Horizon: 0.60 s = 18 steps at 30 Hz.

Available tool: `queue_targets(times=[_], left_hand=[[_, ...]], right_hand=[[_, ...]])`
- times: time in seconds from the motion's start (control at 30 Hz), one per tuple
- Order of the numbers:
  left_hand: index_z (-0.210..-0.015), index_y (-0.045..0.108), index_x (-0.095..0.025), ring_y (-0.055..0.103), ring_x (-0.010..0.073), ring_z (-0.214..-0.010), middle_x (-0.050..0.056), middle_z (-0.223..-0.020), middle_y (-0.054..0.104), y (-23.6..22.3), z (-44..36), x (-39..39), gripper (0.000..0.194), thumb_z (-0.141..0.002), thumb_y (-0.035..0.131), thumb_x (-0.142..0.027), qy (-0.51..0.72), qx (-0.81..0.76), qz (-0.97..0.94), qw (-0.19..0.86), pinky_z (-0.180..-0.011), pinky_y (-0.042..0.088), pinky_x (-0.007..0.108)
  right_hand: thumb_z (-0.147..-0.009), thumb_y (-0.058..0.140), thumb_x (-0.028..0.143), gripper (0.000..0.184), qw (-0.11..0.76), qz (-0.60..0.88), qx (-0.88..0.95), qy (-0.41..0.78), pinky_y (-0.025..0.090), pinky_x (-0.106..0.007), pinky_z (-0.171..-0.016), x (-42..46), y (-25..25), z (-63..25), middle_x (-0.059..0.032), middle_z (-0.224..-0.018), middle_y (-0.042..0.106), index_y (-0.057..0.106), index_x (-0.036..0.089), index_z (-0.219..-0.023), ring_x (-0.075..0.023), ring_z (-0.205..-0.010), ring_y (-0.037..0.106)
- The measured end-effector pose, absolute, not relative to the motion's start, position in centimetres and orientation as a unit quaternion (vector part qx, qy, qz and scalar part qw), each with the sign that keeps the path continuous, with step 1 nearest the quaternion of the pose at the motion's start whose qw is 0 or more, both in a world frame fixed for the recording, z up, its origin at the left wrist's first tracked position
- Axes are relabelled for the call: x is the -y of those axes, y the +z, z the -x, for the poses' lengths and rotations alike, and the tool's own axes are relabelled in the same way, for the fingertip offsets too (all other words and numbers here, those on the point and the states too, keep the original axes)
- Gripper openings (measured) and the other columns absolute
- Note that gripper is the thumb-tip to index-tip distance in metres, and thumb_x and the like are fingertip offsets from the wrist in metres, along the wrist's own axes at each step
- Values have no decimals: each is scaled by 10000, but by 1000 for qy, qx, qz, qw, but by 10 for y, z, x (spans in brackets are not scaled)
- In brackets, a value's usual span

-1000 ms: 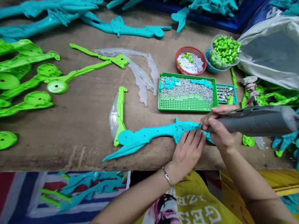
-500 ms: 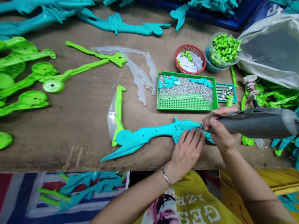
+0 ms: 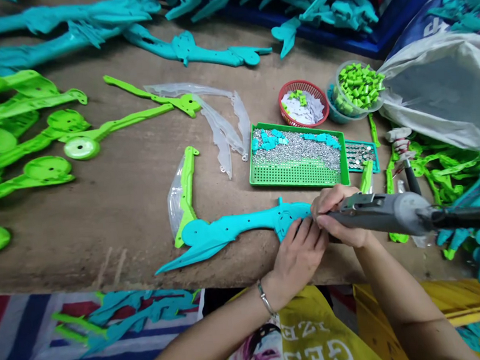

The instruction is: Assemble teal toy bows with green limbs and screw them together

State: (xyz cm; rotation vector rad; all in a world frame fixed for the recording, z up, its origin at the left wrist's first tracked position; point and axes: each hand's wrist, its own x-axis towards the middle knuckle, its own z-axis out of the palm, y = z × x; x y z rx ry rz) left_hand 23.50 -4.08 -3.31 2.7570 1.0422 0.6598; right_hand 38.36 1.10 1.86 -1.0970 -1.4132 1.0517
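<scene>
A long turquoise plastic toy part (image 3: 247, 222) lies flat on the table, its pointed end toward the left. My left hand (image 3: 302, 247), with a bracelet at the wrist, holds its right portion down with the fingers pressed together. In my right hand (image 3: 339, 216) is a grey electric screwdriver (image 3: 377, 213), held nearly level with its tip toward the part's right end. The fingers hide the tip and the spot it meets. A green plastic arm with a clear blade (image 3: 186, 196) sits at the part's left end, partly under it.
Behind my hands stands a green tray (image 3: 299, 181) of screws and small turquoise pieces. Beyond it are a red basket (image 3: 283, 106) and a clear tub of green pieces (image 3: 360, 88). Green parts (image 3: 18, 138) pile up left; a hammer-like tool (image 3: 406, 160) lies right.
The screwdriver has swung and shifted left, its rear end lower in view. My right hand has moved left toward my left hand, which still presses on the turquoise part. The view has shifted slightly.
</scene>
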Motion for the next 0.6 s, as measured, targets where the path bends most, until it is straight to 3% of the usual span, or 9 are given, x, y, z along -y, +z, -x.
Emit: queue_targets(times=[0.07, 0.17, 0.27, 0.6], left_hand=[[-1359, 558, -146, 570, 211, -1241, 101, -1349, 636, -31, -235, 40, 377, -1002, 462, -222, 209, -345, -913, 63, -1103, 418, 392], [-1367, 555, -143, 564, 214, -1250, 108, -1446, 572, -28, -234, 39, 386, -1002, 451, -211, 190, -343, -918, 57, -1085, 430, 392], [-1391, 547, -171, 570, 217, -1248, 88, -1464, 565, -27, -234, 39, 400, -1009, 436, -209, 191, -346, -917, 48, -1077, 438, 400], [-1451, 503, -165, 547, 256, -1307, 110, -1493, 536, -28, -240, 50, 455, -1012, 426, -254, 169, -356, -919, 17, -1098, 441, 448]], right_hand=[[-751, 758, 290, 180, 501, 424, 602, 454, 511, -321, -499, -19, 27, -387, 33, -602, 613, 638, 242, -877, -153, -498, 582], [-796, 689, 275, 201, 611, 415, 556, 382, 504, -319, -506, -37, 38, -395, 61, -562, 573, 631, 257, -988, -140, -450, 541], [-787, 675, 265, 168, 690, 453, 494, 273, 486, -314, -510, -54, 39, -406, 73, -555, 536, 630, 267, -949, -130, -436, 508], [-756, 718, 270, 209, 671, 513, 457, 277, 460, -307, -487, -65, 3, -419, 84, -537, 557, 610, 244, -934, -137, -429, 514]])
